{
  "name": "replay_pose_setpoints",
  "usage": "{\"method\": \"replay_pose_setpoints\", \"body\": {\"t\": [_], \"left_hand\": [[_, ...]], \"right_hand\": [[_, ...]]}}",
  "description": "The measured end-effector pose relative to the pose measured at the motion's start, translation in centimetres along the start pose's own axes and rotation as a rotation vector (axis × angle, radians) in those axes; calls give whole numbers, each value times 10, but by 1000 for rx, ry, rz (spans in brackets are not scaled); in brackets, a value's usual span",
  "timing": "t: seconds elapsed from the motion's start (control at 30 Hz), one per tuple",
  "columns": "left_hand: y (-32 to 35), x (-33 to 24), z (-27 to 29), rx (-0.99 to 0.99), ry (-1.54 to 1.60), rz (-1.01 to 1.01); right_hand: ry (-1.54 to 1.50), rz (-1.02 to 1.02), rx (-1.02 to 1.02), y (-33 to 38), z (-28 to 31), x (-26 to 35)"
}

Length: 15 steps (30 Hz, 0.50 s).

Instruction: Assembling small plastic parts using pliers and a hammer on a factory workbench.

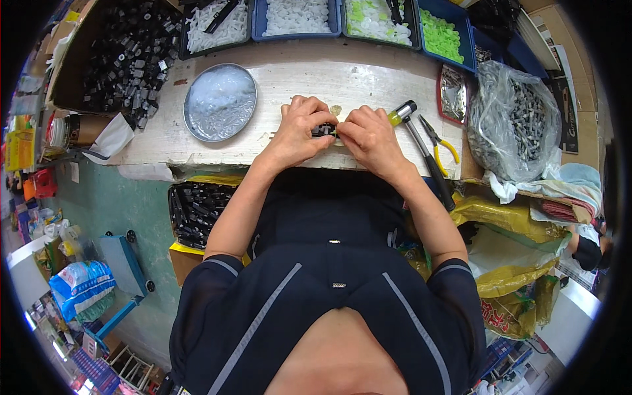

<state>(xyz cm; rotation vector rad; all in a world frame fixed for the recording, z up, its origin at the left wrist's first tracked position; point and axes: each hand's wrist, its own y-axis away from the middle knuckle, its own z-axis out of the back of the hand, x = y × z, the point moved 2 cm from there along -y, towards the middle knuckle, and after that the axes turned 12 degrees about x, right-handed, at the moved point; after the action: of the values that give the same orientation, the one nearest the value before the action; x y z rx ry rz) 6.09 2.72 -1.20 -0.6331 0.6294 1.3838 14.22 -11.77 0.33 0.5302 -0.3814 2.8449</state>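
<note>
A small black part (322, 130) is gripped by the left hand (299, 130), likely so it is kept still while its end is pinched by the right hand (371, 138).

Dark V-necked top (336, 263) with 2 grey stripes (266, 312) and short, grey-edged sleeves (201, 299)

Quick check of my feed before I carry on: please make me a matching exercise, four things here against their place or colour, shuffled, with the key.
Things:
1. Round dish
2. Black part
3. Small green pieces
4. Pliers

Place or colour:
A. In the left hand, right hand at its end
B. Yellow handles
C. Left of both hands
D. In a blue bin, back right

Pairs: 1-C, 2-A, 3-D, 4-B
</note>
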Motion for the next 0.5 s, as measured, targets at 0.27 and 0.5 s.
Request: {"method": "replay_pose_setpoints", "body": {"t": [0.27,0.5], "left_hand": [[-2,1,0,-5,11,24],[-17,-19,9,120,-157,121]], "right_hand": [[-100,-17,88,-1,2,-2],[-117,-16,9,8,17,-12]]}}
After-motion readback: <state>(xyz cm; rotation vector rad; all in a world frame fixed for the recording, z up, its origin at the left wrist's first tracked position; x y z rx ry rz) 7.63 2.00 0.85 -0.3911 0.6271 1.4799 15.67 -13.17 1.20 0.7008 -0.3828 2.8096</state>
